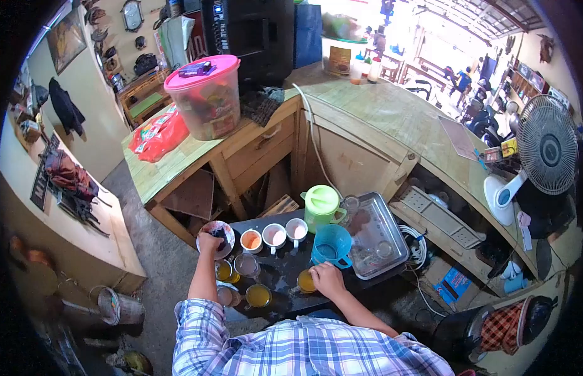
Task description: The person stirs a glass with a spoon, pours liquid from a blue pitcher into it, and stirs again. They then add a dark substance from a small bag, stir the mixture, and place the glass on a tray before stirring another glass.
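My left hand (209,242) reaches into a patterned plate (227,250) at the left end of the dark table (282,266). Its fingers are closed at a dark thing (220,234) on the plate, whose kind I cannot make out. My right hand (329,280) is closed at the side of a glass mug (306,282) of yellow drink. Another mug of yellow drink (259,296) stands between my hands, with several other glasses near it. Three white cups (275,237) stand in a row beyond them.
A blue pitcher (332,244) and a green lidded pitcher (322,207) stand beside a metal tray (396,250) with glassware. Wooden counters (366,113) enclose the far side. A pink-lidded bucket (207,103) and a fan (547,145) stand on them. A white cable (316,135) hangs down.
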`<state>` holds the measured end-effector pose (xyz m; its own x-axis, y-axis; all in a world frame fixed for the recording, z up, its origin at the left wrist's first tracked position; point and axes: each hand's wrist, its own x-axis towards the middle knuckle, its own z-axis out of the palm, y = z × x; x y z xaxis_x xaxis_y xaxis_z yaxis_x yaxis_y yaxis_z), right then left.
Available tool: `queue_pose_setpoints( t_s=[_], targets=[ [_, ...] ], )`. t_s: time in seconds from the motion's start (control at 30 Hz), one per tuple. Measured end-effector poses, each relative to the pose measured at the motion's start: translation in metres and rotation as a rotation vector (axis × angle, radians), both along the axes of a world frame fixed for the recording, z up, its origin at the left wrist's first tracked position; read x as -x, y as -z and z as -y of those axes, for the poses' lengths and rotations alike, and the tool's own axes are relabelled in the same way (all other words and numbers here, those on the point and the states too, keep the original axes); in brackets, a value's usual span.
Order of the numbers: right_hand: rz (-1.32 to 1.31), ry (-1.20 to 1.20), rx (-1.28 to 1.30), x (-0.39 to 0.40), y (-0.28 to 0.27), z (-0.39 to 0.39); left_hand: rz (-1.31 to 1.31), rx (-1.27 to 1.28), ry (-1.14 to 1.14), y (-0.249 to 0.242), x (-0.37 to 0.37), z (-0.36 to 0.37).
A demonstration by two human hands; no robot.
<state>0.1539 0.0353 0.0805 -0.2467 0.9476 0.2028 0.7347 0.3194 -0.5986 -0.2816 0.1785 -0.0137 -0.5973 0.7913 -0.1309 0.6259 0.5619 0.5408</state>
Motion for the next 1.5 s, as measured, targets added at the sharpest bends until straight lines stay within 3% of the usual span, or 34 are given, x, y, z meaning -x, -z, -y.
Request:
queue_pose_setpoints(
  t_s=[0.03,0.13,0.27,0.33,0.53,0.63,0.7,0.77,0.83,0.9,0.93,0.97,1.03,1.07,1.13,1.17,1.23,1.3,1.37,1.5],
  targets=[
    [0.006,0.027,-0.080,-0.001,0.002,0.001,0.001,-0.004,0.012,0.001,0.000,-0.003],
    [0.033,-0.006,0.004,-0.001,0.000,0.003,0.072,0.077,-0.172,-0.008,-0.008,-0.004],
    [0.054,0.029,-0.043,0.003,-0.010,0.007,0.070,0.195,-0.166,-0.002,0.000,-0.010],
    [0.040,-0.021,-0.003,0.001,0.000,0.008,-0.026,0.126,0.001,-0.001,-0.002,-0.006],
    [0.023,-0.051,0.006,0.001,0.001,0.007,-0.244,0.012,0.071,0.006,0.009,-0.002],
    [0.000,-0.045,0.007,0.003,0.002,0.007,-0.106,0.119,-0.011,-0.010,0.007,0.003],
    [-0.023,-0.012,-0.038,0.002,0.004,0.007,-0.115,0.060,-0.078,-0.012,0.004,0.010],
    [0.066,-0.065,0.070,0.000,0.010,0.005,0.022,-0.066,-0.146,-0.014,0.007,0.010],
    [0.041,-0.040,0.021,0.003,0.001,0.007,0.090,-0.129,-0.182,-0.019,0.009,0.007],
    [0.015,-0.016,-0.024,0.003,-0.003,0.005,0.354,-0.294,-0.205,-0.024,0.011,0.003],
    [0.074,-0.049,0.038,0.001,-0.001,0.004,0.440,-0.467,-0.216,-0.032,0.005,0.001],
    [0.133,-0.084,0.101,0.000,0.002,0.004,0.570,-0.480,-0.199,-0.041,0.003,0.003],
    [0.011,-0.085,0.036,0.002,-0.001,0.003,0.822,-0.503,-0.263,-0.092,-0.024,0.013],
    [-0.111,-0.076,-0.041,0.002,-0.003,0.001,0.820,-0.501,-0.271,-0.107,-0.030,0.017],
    [0.015,-0.085,0.047,0.000,-0.005,0.002,1.045,-0.596,-0.033,-0.132,-0.040,0.027],
    [0.140,-0.088,0.128,-0.002,-0.005,0.003,1.044,-0.596,-0.042,-0.154,-0.056,0.033],
    [0.022,-0.109,0.067,-0.004,-0.002,0.002,1.273,-0.754,-0.134,-0.199,-0.096,0.047],
    [-0.097,-0.132,0.001,-0.006,0.001,0.000,1.274,-0.698,0.164,-0.206,-0.095,0.060],
    [0.106,-0.126,0.090,-0.012,0.006,0.001,1.353,-0.694,0.153,-0.197,-0.104,0.068],
    [-0.032,-0.171,0.114,-0.025,-0.021,0.007,1.502,-0.702,0.031,-0.223,-0.156,0.101]
  ],
)
